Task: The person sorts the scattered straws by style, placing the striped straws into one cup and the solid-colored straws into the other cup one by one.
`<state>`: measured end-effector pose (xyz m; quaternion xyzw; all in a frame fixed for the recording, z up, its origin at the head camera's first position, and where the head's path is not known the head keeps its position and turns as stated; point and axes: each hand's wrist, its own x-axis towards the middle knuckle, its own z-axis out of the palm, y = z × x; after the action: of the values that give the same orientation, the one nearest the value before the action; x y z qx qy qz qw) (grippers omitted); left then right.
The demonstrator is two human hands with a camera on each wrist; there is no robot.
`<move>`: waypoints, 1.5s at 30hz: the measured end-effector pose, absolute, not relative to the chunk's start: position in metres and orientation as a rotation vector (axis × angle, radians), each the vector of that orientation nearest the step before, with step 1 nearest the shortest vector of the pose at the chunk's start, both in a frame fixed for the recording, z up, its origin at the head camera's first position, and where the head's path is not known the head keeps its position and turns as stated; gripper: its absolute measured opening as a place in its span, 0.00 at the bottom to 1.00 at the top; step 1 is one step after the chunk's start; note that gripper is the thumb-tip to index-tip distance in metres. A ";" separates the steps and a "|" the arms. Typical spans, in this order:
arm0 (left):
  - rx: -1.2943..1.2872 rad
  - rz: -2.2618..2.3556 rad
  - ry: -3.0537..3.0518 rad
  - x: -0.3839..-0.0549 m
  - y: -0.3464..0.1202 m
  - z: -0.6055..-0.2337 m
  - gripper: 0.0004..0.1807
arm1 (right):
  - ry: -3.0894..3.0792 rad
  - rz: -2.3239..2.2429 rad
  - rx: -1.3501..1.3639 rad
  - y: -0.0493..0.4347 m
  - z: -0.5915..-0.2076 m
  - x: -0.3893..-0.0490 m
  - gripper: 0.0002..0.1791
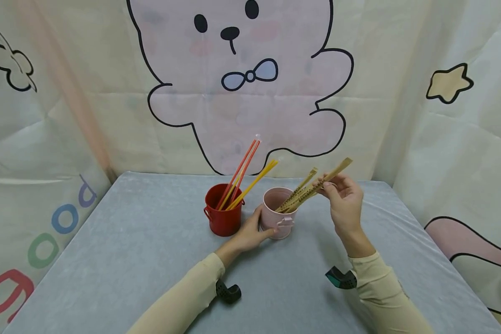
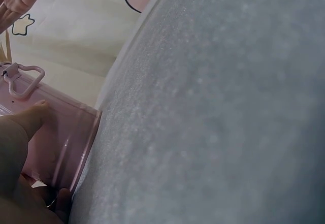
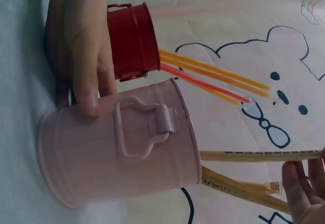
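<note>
My left hand (image 1: 247,235) grips the pale pink metal bucket (image 1: 271,219) low on its wall, thumb across the front. It stands upright on the table; the thumb lies below its wire handle (image 3: 119,132). Up and to the right, my right hand (image 1: 345,204) pinches a long, thin stick in brown printed paper (image 1: 343,165) between thumb and fingers. That stick's lower end is inside the pink bucket. More brown paper-wrapped sticks (image 1: 304,182) lean against the rim beside it, their lower ends hidden.
Close by on the left stands a red bucket (image 1: 223,226) holding several thin red (image 1: 248,157) and yellow sticks (image 1: 259,177). A grey-blue cloth (image 1: 150,232) covers the table. Behind it hangs a curtain (image 1: 250,111) printed with a bear.
</note>
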<state>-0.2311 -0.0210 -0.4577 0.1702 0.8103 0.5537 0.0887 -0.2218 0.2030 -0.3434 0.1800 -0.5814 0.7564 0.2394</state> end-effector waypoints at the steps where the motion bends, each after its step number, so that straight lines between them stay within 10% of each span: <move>1: 0.505 1.650 2.409 -0.231 -0.021 -0.457 0.46 | -1.615 2.070 0.493 0.204 -0.344 -0.223 0.07; 45: 0.498 1.630 2.400 -0.230 -0.022 -0.455 0.47 | -2.567 1.646 0.431 0.226 -0.373 -0.248 0.16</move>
<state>-0.2302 -0.0224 -0.4550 0.1684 0.8114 0.5509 0.0987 -0.2475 0.2264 -0.3730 0.1400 -0.8331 0.5342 0.0310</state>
